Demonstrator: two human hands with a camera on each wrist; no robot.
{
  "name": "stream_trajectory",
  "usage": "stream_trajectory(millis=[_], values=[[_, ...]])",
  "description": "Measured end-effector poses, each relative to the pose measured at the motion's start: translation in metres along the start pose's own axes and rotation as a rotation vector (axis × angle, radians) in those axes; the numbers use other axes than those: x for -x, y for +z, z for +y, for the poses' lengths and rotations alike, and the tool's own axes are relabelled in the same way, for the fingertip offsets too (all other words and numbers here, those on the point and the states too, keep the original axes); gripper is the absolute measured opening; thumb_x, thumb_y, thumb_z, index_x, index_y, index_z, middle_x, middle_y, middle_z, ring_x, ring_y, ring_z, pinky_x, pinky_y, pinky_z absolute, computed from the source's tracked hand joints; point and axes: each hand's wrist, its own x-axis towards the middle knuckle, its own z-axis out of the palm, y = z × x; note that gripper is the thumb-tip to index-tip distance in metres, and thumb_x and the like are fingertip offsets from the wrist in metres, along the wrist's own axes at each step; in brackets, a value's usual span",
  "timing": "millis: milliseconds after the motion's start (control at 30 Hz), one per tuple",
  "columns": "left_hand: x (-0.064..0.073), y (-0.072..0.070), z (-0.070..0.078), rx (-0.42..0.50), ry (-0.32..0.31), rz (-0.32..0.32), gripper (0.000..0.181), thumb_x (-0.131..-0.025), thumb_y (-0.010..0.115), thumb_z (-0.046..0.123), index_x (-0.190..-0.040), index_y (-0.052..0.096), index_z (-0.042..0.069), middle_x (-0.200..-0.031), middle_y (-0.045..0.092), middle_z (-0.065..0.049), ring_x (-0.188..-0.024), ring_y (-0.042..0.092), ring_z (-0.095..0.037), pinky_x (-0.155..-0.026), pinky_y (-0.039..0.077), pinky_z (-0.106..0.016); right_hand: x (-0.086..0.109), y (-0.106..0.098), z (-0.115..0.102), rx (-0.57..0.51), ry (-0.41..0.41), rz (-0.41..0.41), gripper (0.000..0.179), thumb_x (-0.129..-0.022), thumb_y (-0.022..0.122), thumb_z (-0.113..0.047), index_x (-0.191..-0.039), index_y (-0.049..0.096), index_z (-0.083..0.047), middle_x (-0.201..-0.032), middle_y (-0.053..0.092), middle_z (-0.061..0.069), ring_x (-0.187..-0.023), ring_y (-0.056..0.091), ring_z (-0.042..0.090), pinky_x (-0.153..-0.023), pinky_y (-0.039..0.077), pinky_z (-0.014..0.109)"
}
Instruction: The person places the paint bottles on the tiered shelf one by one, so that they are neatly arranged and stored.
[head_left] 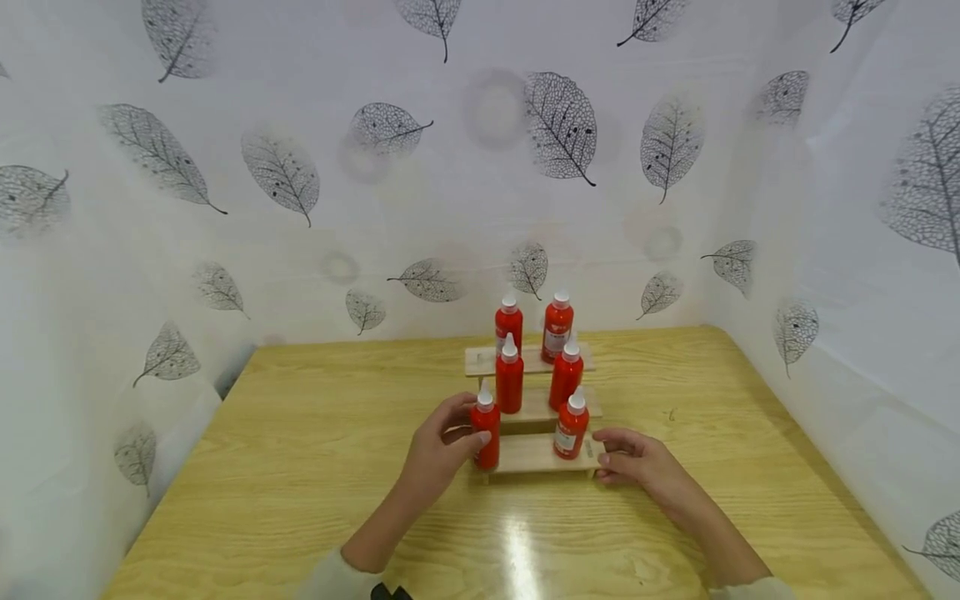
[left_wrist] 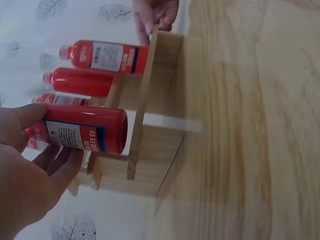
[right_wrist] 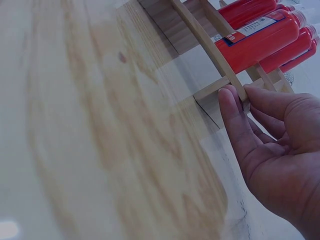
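My left hand (head_left: 442, 442) grips a red squeeze bottle (head_left: 486, 433) with a white nozzle cap, thumb on one side and fingers on the other. That bottle is over the left end of the lowest step of a three-tier wooden stand (head_left: 525, 454); in the left wrist view a narrow gap shows between its base and the board. At the stand's other side my right hand (head_left: 645, 467) pinches the right end of the lowest step between thumb and fingers. Close to it on that step stands another red bottle (head_left: 571, 429), its label facing front.
Two red bottles, one of them a plain-looking bottle (head_left: 509, 379), stand on the middle tier. Two more, including a labelled bottle (head_left: 557, 327), are on the top tier. The wooden table (head_left: 315, 450) meets leaf-patterned curtains (head_left: 450, 208) behind and at the sides.
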Motion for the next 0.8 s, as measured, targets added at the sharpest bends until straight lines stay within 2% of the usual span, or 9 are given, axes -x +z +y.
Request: stream_trajectory(millis=[200,400,633,800], values=[[-0.004,0.015,-0.006,-0.006,0.047,-0.053,0.045,-0.093,0.074,0.017,-0.134,0.058,0.025,-0.132,0.062,-0.002,-0.121,0.059,-0.024,-0.103,0.053,-0.031,-0.001,0.001,0.003,0.011,0.008,0.005,0.06,-0.098,0.066,-0.02,-0.145,0.042,0.009,-0.123,0.055,0.019,-0.1,0.07,0.026,-0.088,0.061,0.037],[-0.007,0.025,-0.008,0.0,0.024,-0.065,0.044,-0.093,0.074,0.017,-0.133,0.058,0.027,-0.134,0.061,-0.001,-0.123,0.058,-0.024,-0.104,0.053,-0.032,-0.002,0.001,0.003,0.011,0.015,0.004,0.059,-0.099,0.065,-0.02,-0.145,0.042,0.009,-0.124,0.056,0.02,-0.099,0.07,0.027,-0.088,0.061,0.037],[-0.009,0.03,-0.008,-0.023,0.037,-0.076,0.045,-0.092,0.075,0.017,-0.133,0.058,0.026,-0.134,0.061,0.0,-0.124,0.058,-0.024,-0.105,0.052,-0.035,-0.001,0.002,0.001,0.012,0.011,0.002,0.059,-0.099,0.065,-0.019,-0.145,0.041,0.009,-0.124,0.055,0.02,-0.1,0.07,0.027,-0.088,0.061,0.037],[-0.008,0.031,-0.008,-0.026,0.022,-0.075,0.046,-0.093,0.074,0.017,-0.135,0.058,0.026,-0.134,0.061,-0.001,-0.124,0.058,-0.024,-0.106,0.051,-0.04,-0.001,0.002,0.0,0.013,0.006,-0.004,0.06,-0.099,0.064,-0.019,-0.146,0.04,0.01,-0.123,0.056,0.02,-0.1,0.07,0.026,-0.088,0.061,0.036]])
